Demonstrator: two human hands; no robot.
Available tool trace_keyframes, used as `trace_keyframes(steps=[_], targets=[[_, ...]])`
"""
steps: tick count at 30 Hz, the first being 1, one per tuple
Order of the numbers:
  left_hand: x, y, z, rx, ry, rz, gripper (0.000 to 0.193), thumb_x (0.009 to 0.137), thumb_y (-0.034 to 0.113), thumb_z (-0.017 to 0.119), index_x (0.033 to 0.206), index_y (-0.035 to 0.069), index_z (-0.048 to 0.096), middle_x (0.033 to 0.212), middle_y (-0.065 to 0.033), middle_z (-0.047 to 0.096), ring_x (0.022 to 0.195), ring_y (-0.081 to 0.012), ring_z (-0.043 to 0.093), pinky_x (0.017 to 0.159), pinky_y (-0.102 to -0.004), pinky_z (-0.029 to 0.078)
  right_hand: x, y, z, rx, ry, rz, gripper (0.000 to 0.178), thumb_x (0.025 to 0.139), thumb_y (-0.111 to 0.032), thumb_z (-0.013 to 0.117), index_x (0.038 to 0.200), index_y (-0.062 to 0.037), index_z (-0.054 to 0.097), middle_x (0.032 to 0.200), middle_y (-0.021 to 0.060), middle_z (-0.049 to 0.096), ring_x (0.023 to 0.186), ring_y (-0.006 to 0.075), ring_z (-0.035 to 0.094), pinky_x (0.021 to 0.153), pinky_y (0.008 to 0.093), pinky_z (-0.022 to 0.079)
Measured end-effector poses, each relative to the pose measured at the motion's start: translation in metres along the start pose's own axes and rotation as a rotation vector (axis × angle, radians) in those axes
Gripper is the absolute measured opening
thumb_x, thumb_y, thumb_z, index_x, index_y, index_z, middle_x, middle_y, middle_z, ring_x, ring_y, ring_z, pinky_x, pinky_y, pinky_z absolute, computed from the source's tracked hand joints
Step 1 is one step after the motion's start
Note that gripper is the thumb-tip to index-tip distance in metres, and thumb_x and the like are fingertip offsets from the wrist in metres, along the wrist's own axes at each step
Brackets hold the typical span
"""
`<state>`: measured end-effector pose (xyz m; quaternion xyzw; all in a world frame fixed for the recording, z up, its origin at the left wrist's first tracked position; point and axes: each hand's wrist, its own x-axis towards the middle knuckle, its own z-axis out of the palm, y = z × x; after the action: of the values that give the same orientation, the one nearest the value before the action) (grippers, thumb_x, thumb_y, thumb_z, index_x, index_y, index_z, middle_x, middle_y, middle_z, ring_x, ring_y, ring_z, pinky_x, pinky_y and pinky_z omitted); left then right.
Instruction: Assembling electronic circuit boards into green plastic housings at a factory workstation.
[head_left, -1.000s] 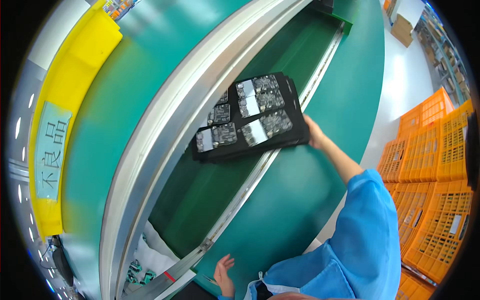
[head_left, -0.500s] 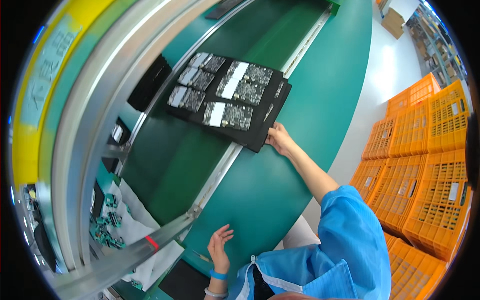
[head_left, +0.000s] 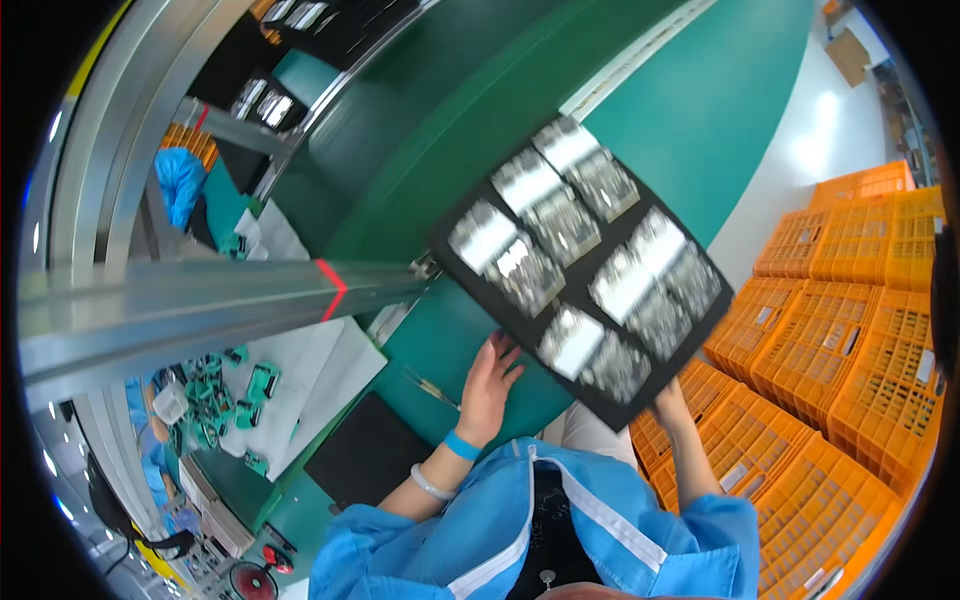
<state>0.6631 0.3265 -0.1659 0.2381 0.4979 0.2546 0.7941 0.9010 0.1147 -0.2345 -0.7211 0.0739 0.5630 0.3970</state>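
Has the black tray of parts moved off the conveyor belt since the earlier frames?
Yes. The black tray, gripped by the right hand, has come off the dark belt toward the person, now overhanging the green table edge.

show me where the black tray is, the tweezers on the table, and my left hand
black tray (head_left: 585, 300): head view, on the dark divider between its compartments.
tweezers (head_left: 432, 387): head view, on the thin metal legs.
left hand (head_left: 488, 385): head view, on the back of the hand.

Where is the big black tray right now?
The black tray is lifted over the green table's near edge, right of centre, gripped by the right hand, with orange crates beyond.
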Motion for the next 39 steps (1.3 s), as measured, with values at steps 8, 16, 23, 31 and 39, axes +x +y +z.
trace_keyframes(steps=[8, 16, 23, 31, 39], targets=[[-0.072, -0.049, -0.034, -0.453, 0.206, 0.023, 0.050, 0.102, 0.053, 0.044, 0.136, 0.016, 0.050, 0.125, -0.0006, 0.057, 0.112, -0.0179, 0.053, 0.102, -0.0351, 0.041, -0.081, 0.110, -0.023, -0.135, -0.263, -0.234, 0.062, 0.079, 0.003, 0.073, 0.137, 0.0012, 0.051, 0.137, 0.0081, 0.055, 0.125, 0.0243, 0.050, 0.106, 0.0377, 0.041], [-0.057, 0.003, -0.028, -0.333, 0.191, 0.097, 0.065, 0.103, 0.057, 0.033, 0.150, 0.011, 0.037, 0.148, -0.0061, 0.047, 0.133, -0.0240, 0.046, 0.113, -0.0411, 0.033, -0.055, 0.106, 0.030, -0.006, -0.322, -0.210, 0.062, 0.077, 0.003, 0.075, 0.135, 0.0019, 0.052, 0.134, 0.0102, 0.057, 0.122, 0.0242, 0.053, 0.104, 0.0371, 0.042], [-0.105, -0.010, -0.084, 0.073, 0.173, 0.238, 0.073, 0.103, 0.058, 0.029, 0.154, 0.006, 0.026, 0.161, -0.0128, 0.022, 0.147, -0.0293, 0.023, 0.117, -0.0428, 0.022, -0.038, 0.101, 0.007, -0.097, -0.733, 0.074, 0.065, 0.070, -0.002, 0.078, 0.131, 0.0011, 0.057, 0.127, 0.0109, 0.062, 0.115, 0.0251, 0.059, 0.102, 0.0381, 0.044], [-0.234, -0.024, -0.227, 1.513, 0.548, 0.441, 0.064, 0.094, 0.025, 0.058, 0.149, 0.004, 0.036, 0.159, -0.0226, 0.019, 0.147, -0.0407, 0.019, 0.119, -0.0512, 0.016, -0.004, 0.169, 0.043, 0.460, -0.454, 0.170, 0.050, 0.092, -0.022, 0.062, 0.138, -0.0053, 0.051, 0.137, 0.0125, 0.057, 0.122, 0.0292, 0.055, 0.105, 0.0439, 0.043], [-0.228, -0.057, -0.397, 1.871, 0.093, 0.527, 0.071, 0.081, 0.043, 0.063, 0.143, 0.012, 0.046, 0.155, -0.0316, 0.019, 0.144, -0.0527, 0.015, 0.114, -0.0674, 0.009, 0.076, 0.352, 0.131, -0.264, -0.431, -0.546, 0.048, 0.096, -0.026, 0.056, 0.139, -0.0050, 0.049, 0.139, 0.0132, 0.054, 0.126, 0.0297, 0.051, 0.107, 0.0440, 0.041]])
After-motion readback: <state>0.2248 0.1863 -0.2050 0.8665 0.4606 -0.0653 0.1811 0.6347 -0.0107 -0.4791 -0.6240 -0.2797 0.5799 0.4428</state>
